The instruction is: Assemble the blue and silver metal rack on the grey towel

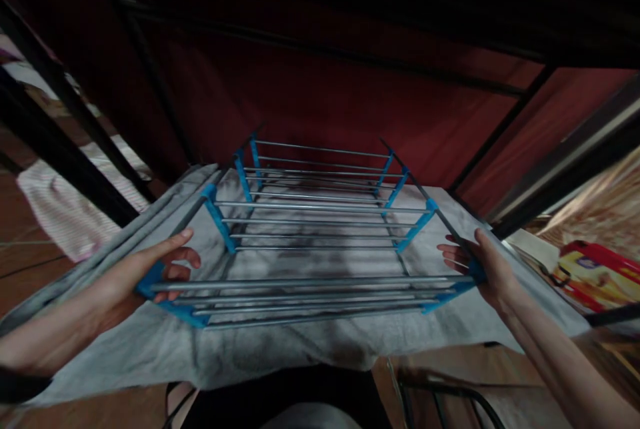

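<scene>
A rack of thin metal rods with blue plastic joints (320,242) lies across the middle of the view, over a grey cloth (310,342). My left hand (145,275) grips the rack's near left corner, fingers curled round the blue side piece. My right hand (480,265) grips the near right corner in the same way, thumb on top. Both forearms reach in from the lower corners of the view.
Dark metal bars frame a red fabric wall (325,95) behind the rack. A pink striped cloth (60,209) hangs at left. A red and yellow package (597,275) lies at right. A dark metal frame (450,399) shows below.
</scene>
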A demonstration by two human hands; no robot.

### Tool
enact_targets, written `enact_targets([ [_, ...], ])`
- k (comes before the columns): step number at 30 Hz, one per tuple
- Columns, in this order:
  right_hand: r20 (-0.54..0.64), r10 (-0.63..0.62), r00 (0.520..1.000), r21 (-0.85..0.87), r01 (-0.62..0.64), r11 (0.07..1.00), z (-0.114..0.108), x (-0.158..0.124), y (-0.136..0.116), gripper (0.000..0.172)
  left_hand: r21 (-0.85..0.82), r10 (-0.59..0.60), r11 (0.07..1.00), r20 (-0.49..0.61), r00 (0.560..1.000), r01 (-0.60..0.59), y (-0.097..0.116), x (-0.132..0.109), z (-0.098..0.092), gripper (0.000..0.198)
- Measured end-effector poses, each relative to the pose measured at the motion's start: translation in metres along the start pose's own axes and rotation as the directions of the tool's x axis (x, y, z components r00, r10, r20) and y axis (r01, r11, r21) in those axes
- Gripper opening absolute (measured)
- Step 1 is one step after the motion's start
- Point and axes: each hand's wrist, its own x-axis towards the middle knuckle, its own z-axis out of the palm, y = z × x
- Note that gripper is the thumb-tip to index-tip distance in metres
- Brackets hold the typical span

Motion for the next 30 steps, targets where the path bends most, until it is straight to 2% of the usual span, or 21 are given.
enact_targets([
  [4, -0.02, -0.009, 1.0, -0.002, 0.009, 1.0, 0.001, 0.0, 0.002, 0.046, -0.104, -0.039, 0.993, 0.187, 0.982, 0.06, -0.004, 0.003, -0.002, 0.05],
  [11, -0.049, -0.012, 0.999, 0.045, 0.014, 0.999, -0.008, 0.01, 0.005, 0.048, -0.291, -0.045, 0.945, 0.331, 0.942, 0.148, -0.004, 0.002, -0.014, 0.052],
  [13, -0.05, -0.023, 0.999, 0.075, 0.027, 0.997, -0.013, 0.01, 0.006, 0.048, -0.326, -0.061, 0.927, 0.354, 0.933, 0.185, -0.004, 0.002, -0.017, 0.06],
  [15, -0.057, -0.06, 0.997, 0.099, 0.066, 0.993, -0.018, 0.008, 0.008, 0.049, -0.372, -0.058, 0.907, 0.354, 0.934, 0.197, -0.005, 0.002, -0.018, 0.07],
  [17, -0.088, -0.095, 0.992, 0.11, 0.104, 0.988, -0.021, 0.006, 0.014, 0.048, -0.44, -0.012, 0.885, 0.307, 0.952, 0.153, -0.008, 0.002, -0.017, 0.073],
  [22, -0.138, -0.072, 0.988, 0.122, 0.089, 0.989, -0.021, 0.005, 0.034, 0.048, -0.543, 0.058, 0.838, 0.175, 0.983, 0.047, -0.013, -0.003, -0.007, 0.061],
  [27, -0.124, -0.087, 0.988, 0.106, 0.101, 0.989, -0.014, 0.002, 0.037, 0.05, -0.507, 0.075, 0.86, 0.237, 0.969, 0.058, -0.015, -0.005, -0.002, 0.067],
  [30, -0.131, -0.108, 0.985, 0.06, 0.116, 0.991, -0.008, -0.002, 0.034, 0.049, -0.506, 0.096, 0.862, 0.208, 0.973, 0.023, -0.016, -0.004, -0.001, 0.066],
])
